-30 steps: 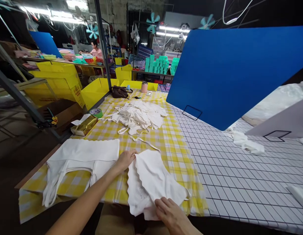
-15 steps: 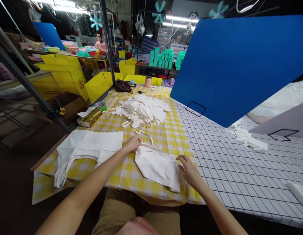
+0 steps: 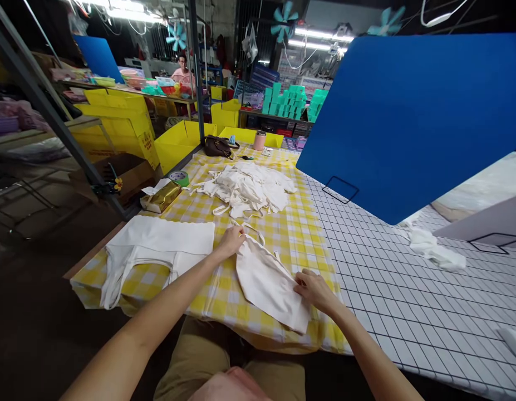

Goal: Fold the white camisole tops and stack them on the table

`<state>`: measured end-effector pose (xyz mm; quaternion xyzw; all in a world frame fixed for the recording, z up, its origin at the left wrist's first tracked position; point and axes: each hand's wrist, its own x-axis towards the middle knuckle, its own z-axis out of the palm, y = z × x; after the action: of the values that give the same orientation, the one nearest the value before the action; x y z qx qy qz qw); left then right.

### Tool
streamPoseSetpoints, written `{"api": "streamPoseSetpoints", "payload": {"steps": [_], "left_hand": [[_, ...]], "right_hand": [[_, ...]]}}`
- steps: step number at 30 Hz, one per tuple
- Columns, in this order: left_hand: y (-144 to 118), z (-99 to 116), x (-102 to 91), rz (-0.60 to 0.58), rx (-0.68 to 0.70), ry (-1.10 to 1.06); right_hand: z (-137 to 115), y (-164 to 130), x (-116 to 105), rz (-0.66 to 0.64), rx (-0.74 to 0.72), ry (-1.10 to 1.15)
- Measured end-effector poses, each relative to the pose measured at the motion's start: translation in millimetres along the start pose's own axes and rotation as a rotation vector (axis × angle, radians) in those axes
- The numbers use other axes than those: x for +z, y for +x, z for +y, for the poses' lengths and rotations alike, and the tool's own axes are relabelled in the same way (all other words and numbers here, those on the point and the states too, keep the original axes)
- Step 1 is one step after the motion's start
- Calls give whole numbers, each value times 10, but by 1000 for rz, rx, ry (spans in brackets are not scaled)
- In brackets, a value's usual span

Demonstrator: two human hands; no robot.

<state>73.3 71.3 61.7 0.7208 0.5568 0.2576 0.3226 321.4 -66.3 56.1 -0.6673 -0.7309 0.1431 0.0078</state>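
Left hand (image 3: 231, 240) and right hand (image 3: 313, 289) press white garment (image 3: 268, 281); fingertips hidden underneath.

Garment workshop: fabric heap (image 3: 249, 188), yellow bins (image 3: 178, 142)

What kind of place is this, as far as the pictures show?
Probably a small garment workshop or packing room. A pile of white garments lies on a long checked table, yellow bins and stacked green boxes stand behind, and both hands flatten one white garment.
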Motion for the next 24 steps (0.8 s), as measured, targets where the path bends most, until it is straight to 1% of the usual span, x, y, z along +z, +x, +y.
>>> {"api": "streamPoseSetpoints", "payload": {"steps": [2,5,7,9,11,13,14,16,18,20,22,24], "left_hand": [[-4,29,-41,1,1,-40],[-10,77,-108,7,-27,-103],[-19,98,-142,4,-64,-153],[-26,109,-173,3,-100,-209],[-24,123,-221,11,-129,-271],[-12,159,-312,17,-144,-342],[-4,192,-379,18,-145,-372],[4,290,-559,16,-136,-471],[-14,428,-789,7,-106,-638],[-72,590,-1044,-18,-45,-801],[-177,759,-1299,-45,47,-858],[-331,921,-1534,-60,139,-832]], "right_hand": [[34,-69,-62,84,-24,-8],[80,-156,-144,257,-48,1],[71,-200,-193,313,-52,95],[12,-240,-270,283,-70,300],[-77,-288,-409,211,-95,545],[-159,-353,-623,171,-111,716],[-189,-393,-754,181,-122,753],[-219,-486,-1046,263,-161,717],[-229,-593,-1352,411,-204,551],[-242,-706,-1637,589,-249,332],[-269,-821,-1877,757,-323,150],[-289,-944,-2054,888,-375,25]]}}
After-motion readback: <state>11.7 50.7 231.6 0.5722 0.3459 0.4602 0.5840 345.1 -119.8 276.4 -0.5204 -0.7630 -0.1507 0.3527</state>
